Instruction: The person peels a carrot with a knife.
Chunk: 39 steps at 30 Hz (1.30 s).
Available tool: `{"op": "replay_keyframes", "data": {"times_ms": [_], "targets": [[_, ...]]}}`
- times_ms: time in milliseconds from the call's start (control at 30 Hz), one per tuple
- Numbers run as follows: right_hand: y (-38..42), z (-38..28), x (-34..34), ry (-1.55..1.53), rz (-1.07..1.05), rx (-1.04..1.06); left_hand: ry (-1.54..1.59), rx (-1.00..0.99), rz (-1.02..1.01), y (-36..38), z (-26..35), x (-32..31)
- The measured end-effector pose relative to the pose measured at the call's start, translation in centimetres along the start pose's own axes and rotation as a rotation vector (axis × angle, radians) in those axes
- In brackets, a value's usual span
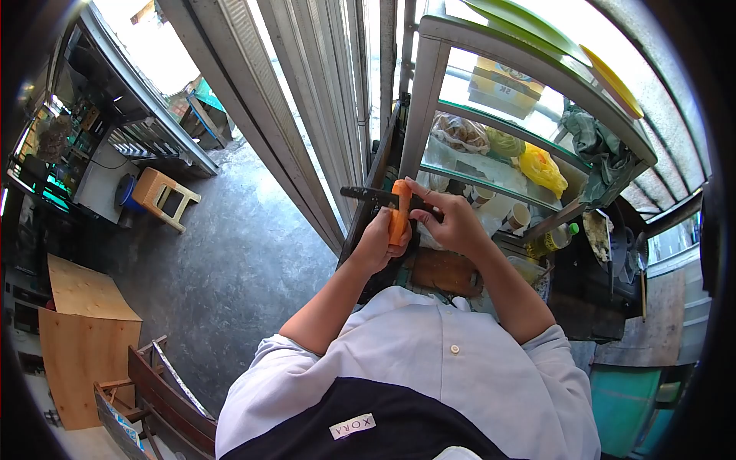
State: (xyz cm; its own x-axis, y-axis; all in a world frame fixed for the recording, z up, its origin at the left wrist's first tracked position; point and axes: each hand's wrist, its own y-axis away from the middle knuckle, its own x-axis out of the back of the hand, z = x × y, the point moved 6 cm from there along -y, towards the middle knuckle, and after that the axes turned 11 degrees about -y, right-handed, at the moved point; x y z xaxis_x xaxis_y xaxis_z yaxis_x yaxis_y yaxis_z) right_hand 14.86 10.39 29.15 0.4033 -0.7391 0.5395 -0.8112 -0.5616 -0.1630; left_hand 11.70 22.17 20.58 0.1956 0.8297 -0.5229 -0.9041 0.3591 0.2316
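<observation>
My left hand [376, 241] is closed around the lower part of an orange carrot [399, 222], which stands roughly upright in front of my chest. A dark knife [368, 195] lies crosswise against the carrot, its blade pointing left. My right hand [454, 221] grips the knife's handle, mostly hidden by the fingers, with fingertips touching the top of the carrot. Below the hands, a brown wooden cutting board [445, 272] rests on the counter.
On my right stands a glass-shelved cabinet [433, 77] holding bags, including a yellow plastic bag [543, 170]. Near it are a bottle with a green cap [552, 241] and a dark pan [596, 238]. Leftward, a plastic stool [165, 195] stands on the concrete floor [222, 253].
</observation>
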Motion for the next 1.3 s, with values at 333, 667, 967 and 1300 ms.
{"op": "replay_keyframes", "data": {"times_ms": [333, 667, 967, 1300], "targets": [[0.1, 0.2, 0.9, -0.049, 0.072, 0.108, -0.168, -0.016, -0.019, 0.7, -0.4, 0.3], [0.7, 0.5, 1.2, -0.121, -0.137, 0.048, -0.543, -0.017, 0.119, 1.2, 0.0, 2.0], [1.2, 0.1, 1.0, -0.085, -0.111, 0.044, -0.648, -0.077, 0.118, 1.6, 0.5, 1.0], [1.1, 0.2, 0.9, -0.158, -0.01, 0.071, -0.729, -0.245, 0.133, 1.9, 1.3, 0.3]]}}
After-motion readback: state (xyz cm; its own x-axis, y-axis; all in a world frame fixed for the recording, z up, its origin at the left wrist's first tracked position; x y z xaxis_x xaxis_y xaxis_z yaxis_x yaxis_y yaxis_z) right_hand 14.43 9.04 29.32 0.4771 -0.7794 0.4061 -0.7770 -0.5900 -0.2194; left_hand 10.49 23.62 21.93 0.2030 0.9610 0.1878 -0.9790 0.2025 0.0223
